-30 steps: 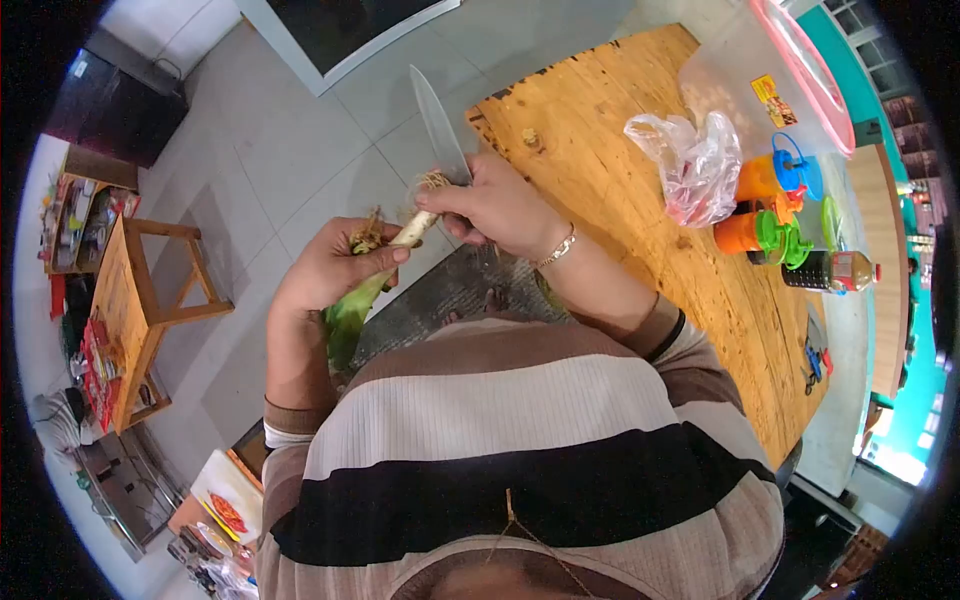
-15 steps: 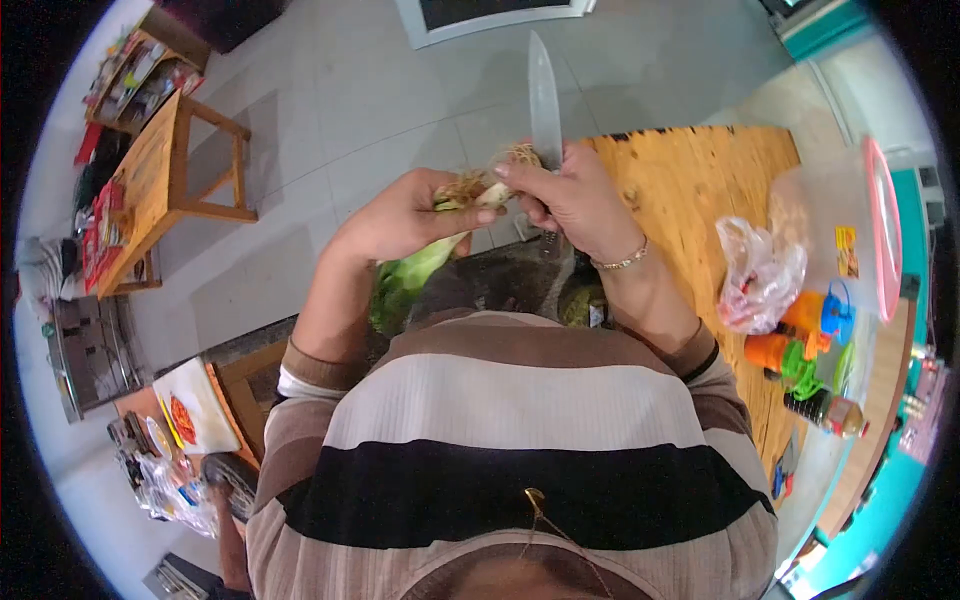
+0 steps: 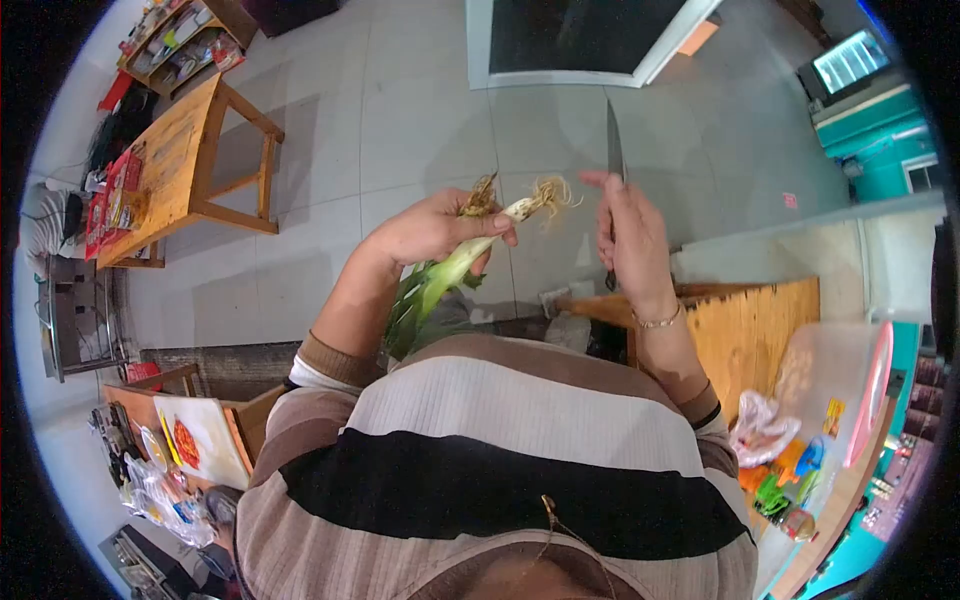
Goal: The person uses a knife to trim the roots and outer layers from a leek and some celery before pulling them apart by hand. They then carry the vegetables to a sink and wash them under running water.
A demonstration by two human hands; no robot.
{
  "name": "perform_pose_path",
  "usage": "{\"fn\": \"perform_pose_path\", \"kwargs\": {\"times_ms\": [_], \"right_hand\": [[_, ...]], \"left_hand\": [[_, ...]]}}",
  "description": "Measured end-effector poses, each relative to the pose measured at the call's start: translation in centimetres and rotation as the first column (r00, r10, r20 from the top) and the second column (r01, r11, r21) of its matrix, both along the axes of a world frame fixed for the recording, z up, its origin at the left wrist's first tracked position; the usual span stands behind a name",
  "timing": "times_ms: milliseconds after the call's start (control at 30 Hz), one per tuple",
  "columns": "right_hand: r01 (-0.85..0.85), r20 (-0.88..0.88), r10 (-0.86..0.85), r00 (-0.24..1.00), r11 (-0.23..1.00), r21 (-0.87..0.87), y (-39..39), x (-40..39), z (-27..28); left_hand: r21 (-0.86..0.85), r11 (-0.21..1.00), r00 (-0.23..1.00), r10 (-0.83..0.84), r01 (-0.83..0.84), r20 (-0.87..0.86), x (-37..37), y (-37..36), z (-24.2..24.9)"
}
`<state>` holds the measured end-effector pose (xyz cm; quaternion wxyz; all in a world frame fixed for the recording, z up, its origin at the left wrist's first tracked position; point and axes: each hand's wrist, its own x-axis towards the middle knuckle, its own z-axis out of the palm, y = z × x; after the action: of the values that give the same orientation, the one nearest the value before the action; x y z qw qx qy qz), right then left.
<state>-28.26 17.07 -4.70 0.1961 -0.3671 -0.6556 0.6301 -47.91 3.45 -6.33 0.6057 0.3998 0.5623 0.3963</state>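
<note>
My left hand [image 3: 425,232] is closed around a leek [image 3: 455,268], with the thumb lying across its white stem. Pale stringy roots [image 3: 547,197] stick out to the right of my fingers, and a brownish root tuft [image 3: 481,197] shows above them. Green leaves hang down toward my striped top. In my right hand [image 3: 634,235] is a knife [image 3: 614,140], its blade pointing up and away from me and the index finger reaching out to the left. A gap separates the blade from the roots.
To the right stands a wooden table [image 3: 760,335] with a plastic bag [image 3: 763,428], bottles [image 3: 790,510] and a clear pink-rimmed container [image 3: 868,400]. Another wooden table [image 3: 190,150] is at far left. A white cutting board [image 3: 205,440] with orange-red food lies lower left.
My right hand and the knife have moved right, away from the leek, and the roots are now uncovered. The view has shifted, showing more floor and the dark doorway ahead.
</note>
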Motion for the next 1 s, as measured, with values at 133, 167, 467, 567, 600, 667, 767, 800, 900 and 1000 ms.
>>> {"fn": "perform_pose_path", "kwargs": {"times_ms": [133, 167, 467, 567, 600, 667, 767, 800, 900, 1000], "right_hand": [[-0.139, 0.088, 0.133, 0.987, 0.988, 0.067, 0.3, -7.0, 0.3], [-0.157, 0.069, 0.153, 0.986, 0.985, 0.068, 0.2, -9.0, 0.5], [-0.637, 0.118, 0.635, 0.763, 0.710, 0.301, -1.1, -24.1, 2.9], [-0.694, 0.040, 0.731, 0.681, 0.626, 0.355, -2.1, -28.5, 1.3], [-0.689, 0.009, 0.752, 0.659, 0.599, 0.407, -2.4, -30.1, 0.8], [-0.737, 0.020, 0.793, 0.608, 0.555, 0.386, -2.9, -32.7, 0.9], [-0.835, 0.068, 0.853, 0.518, 0.487, 0.257, -3.1, -36.9, 1.1], [-0.838, 0.028, 0.868, 0.497, 0.471, 0.278, -3.2, -38.4, 0.0], [-0.902, -0.126, 0.902, 0.413, 0.424, 0.080, -3.5, -41.7, -1.3], [-0.947, -0.235, 0.919, 0.316, 0.290, -0.140, -2.8, -46.3, -1.2]], "left_hand": [[-0.090, 0.991, 0.993, 0.104, -0.099, 0.057, -7.5, 0.0, -0.1], [-0.102, 0.985, 0.986, 0.148, -0.140, 0.082, -9.3, 0.0, 0.1], [-0.101, 0.920, 0.917, 0.388, -0.378, 0.098, -20.9, -2.5, 0.2], [-0.094, 0.880, 0.869, 0.476, -0.467, 0.134, -22.8, -4.3, 0.2], [-0.101, 0.869, 0.857, 0.495, -0.485, 0.146, -23.5, -4.9, 0.3], [-0.113, 0.845, 0.834, 0.534, -0.523, 0.136, -24.4, -6.3, 0.9], [-0.116, 0.795, 0.789, 0.606, -0.596, 0.102, -26.2, -7.9, 1.2], [-0.113, 0.773, 0.766, 0.634, -0.624, 0.106, -26.7, -8.5, 1.0], [-0.124, 0.702, 0.697, 0.712, -0.702, 0.087, -27.6, -9.6, 1.2], [-0.138, 0.619, 0.615, 0.785, -0.773, 0.073, -29.4, -9.8, 1.3]]}}
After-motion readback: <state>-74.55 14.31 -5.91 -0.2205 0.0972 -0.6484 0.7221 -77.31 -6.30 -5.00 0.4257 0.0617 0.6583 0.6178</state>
